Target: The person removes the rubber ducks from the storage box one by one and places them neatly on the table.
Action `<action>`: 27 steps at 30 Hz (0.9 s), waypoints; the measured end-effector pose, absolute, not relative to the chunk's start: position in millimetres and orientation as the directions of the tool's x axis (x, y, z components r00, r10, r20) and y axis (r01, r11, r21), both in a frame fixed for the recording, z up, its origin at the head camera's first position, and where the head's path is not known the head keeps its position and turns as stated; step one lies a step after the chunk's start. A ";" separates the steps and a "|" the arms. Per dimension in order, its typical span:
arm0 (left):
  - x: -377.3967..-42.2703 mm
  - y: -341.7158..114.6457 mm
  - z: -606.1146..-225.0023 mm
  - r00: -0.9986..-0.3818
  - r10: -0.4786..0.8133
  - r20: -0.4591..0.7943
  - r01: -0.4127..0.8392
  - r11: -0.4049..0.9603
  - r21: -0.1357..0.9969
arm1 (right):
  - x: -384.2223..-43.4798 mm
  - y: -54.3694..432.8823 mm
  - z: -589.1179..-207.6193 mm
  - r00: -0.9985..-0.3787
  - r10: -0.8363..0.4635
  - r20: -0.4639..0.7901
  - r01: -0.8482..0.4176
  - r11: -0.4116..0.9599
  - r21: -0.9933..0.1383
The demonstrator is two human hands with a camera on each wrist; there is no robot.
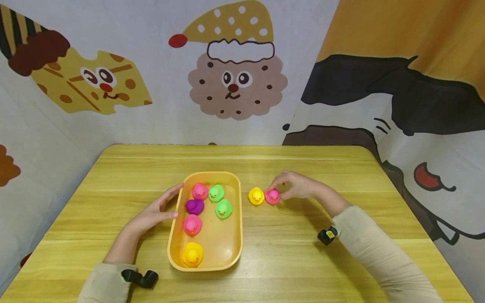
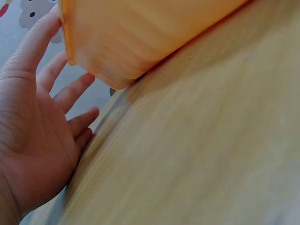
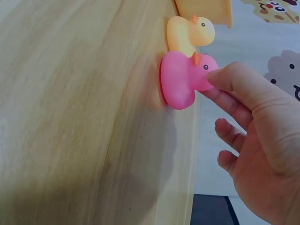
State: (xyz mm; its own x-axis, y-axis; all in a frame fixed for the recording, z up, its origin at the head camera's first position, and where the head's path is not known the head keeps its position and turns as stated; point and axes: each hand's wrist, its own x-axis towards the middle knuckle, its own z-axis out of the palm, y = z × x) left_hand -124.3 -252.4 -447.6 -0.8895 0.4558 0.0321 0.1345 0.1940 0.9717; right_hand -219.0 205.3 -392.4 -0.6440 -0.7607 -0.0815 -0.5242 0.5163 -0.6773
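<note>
On the table, my right hand [image 1: 299, 185] pinches a pink rubber duck [image 1: 272, 197] by its head, thumb and forefinger on either side in the right wrist view. Close beside it sits a yellow rubber duck [image 1: 256, 196]. My left hand [image 1: 153, 214] rests against the left side of an orange plastic tray [image 1: 217, 240], its fingers spread and fairly straight. Inside the tray, a pink duck [image 1: 200, 191] and a green duck [image 1: 216, 193] stand at the far end. A purple duck [image 1: 195, 206], another pink one, another green one and a yellow duck [image 1: 192, 254] are nearer.
The wooden table [image 1: 288, 261] reaches back to a cartoon-printed curtain [image 1: 159, 126] hanging along its far side. Black wrist cameras sit on both sleeves, the left one [image 1: 140, 278] near the tray's front left corner.
</note>
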 end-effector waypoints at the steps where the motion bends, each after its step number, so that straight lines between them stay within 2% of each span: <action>1: -124.3 -252.4 -447.7 -0.890 0.456 0.032 0.134 0.193 0.972 | -218.6 205.0 -391.7 -0.644 -0.760 -0.084 -0.523 0.518 -0.677; 9: -125.5 -252.7 -448.7 -0.886 0.462 0.027 0.129 0.191 0.973 | -213.2 205.4 -379.8 -0.671 -0.740 -0.048 -0.526 0.520 -0.673; 15: -125.6 -253.5 -448.7 -0.885 0.465 0.032 0.132 0.185 0.974 | -207.4 203.2 -366.9 -0.690 -0.720 0.071 -0.578 0.490 -0.653; 27: -124.9 -252.9 -447.2 -0.888 0.460 0.029 0.125 0.179 0.976 | -181.5 176.3 -352.3 -0.669 -0.697 0.258 -0.671 0.416 -0.614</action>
State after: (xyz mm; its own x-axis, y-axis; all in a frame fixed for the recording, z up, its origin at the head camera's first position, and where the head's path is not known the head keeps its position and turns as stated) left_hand -124.9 -252.9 -447.2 -0.8876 0.4597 0.0294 0.1249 0.1787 0.9759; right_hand -181.5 176.3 -352.3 -0.6687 -0.6972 0.2583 -0.6710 0.4163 -0.6136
